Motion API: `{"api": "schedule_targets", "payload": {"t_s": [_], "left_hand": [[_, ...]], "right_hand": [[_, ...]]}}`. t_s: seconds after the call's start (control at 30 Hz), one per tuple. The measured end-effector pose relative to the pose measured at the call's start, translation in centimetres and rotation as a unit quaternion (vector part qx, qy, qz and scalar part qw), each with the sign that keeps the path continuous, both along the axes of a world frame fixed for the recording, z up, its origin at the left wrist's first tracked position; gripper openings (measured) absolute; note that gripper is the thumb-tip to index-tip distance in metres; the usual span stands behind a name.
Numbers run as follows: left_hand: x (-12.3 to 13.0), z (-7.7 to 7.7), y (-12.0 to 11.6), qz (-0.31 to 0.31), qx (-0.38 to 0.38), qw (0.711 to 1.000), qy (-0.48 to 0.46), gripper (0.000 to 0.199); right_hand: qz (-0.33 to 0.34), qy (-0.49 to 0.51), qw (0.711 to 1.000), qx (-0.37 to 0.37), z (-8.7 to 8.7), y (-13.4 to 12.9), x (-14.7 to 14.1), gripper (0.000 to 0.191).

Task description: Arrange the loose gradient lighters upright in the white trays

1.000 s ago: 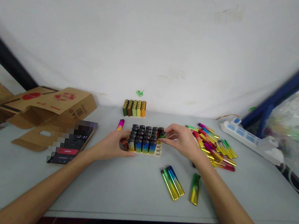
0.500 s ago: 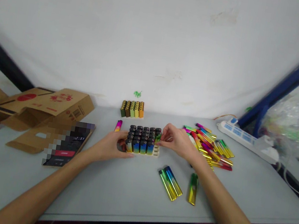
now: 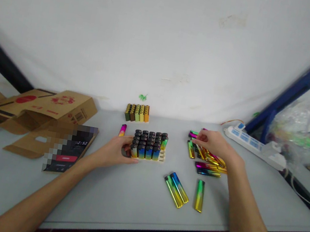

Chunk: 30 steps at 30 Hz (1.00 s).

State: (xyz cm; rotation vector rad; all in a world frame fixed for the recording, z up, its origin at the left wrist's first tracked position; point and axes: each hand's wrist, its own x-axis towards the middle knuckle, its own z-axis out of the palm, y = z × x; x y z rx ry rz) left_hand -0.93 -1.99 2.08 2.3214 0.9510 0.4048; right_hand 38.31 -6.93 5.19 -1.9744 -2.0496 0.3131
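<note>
My left hand [image 3: 115, 149] grips the left end of a white slotted tray [image 3: 161, 158] with thumb and fingers. Upright lighters with black tops [image 3: 146, 146] fill most of its slots, and a green one [image 3: 164, 142] stands in the right column, behind bare slots. Over the loose pile of shiny lighters [image 3: 210, 159] at the right, my right hand [image 3: 207, 140] has its fingertips pinched at the pile's left part; what they hold is too small to make out. A pink and yellow lighter [image 3: 122, 130] lies behind my left hand.
Near the front lie a green-yellow lighter [image 3: 173, 192], a blue-yellow one [image 3: 179, 188] and another green one [image 3: 200, 196]. A second lighter block [image 3: 137, 114] stands by the wall. Cardboard boxes [image 3: 64, 106] and a phone [image 3: 73, 150] are left, a power strip [image 3: 254, 143] right.
My right hand has moved right from the tray to the loose pile, leaving the green lighter standing in the right column. My left hand has stayed at the tray.
</note>
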Motion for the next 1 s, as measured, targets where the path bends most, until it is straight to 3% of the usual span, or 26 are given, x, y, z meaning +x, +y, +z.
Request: {"api": "schedule_targets", "payload": {"t_s": [0.1, 0.27, 0.4, 0.53, 0.63, 0.77, 0.93, 1.0], "left_hand": [[0.0, -0.1, 0.0, 0.009, 0.000, 1.000, -0.007, 0.037], [-0.1, -0.3, 0.1, 0.009, -0.014, 0.999, -0.030, 0.039], [-0.1, -0.2, 0.1, 0.005, -0.016, 0.999, -0.028, 0.040], [-0.1, -0.3, 0.1, 0.001, -0.009, 1.000, -0.024, 0.040], [-0.1, -0.3, 0.2, -0.004, -0.003, 1.000, -0.012, 0.040], [-0.1, -0.3, 0.1, -0.004, -0.007, 1.000, -0.013, 0.039], [-0.1, -0.3, 0.0, -0.007, -0.016, 1.000, -0.016, 0.038], [-0.1, -0.3, 0.1, -0.008, -0.013, 1.000, -0.015, 0.038]], "right_hand": [[0.000, -0.038, 0.999, -0.037, -0.7, 0.0, -0.7, 0.029], [-0.017, -0.091, 0.996, -0.018, -2.3, 0.4, -2.8, 0.027], [0.032, -0.050, 0.998, -0.014, -2.9, 0.5, -4.0, 0.022], [0.128, -0.025, 0.991, 0.009, -2.1, 0.2, -4.8, 0.008], [0.180, 0.102, 0.978, 0.006, -0.9, -0.2, -5.5, 0.018], [0.192, 0.317, 0.928, -0.047, 0.4, -1.1, -6.9, 0.027], [0.218, 0.471, 0.853, -0.049, 0.7, -1.3, -8.3, 0.032], [0.193, 0.503, 0.841, -0.051, 0.5, -1.2, -8.6, 0.036]]}}
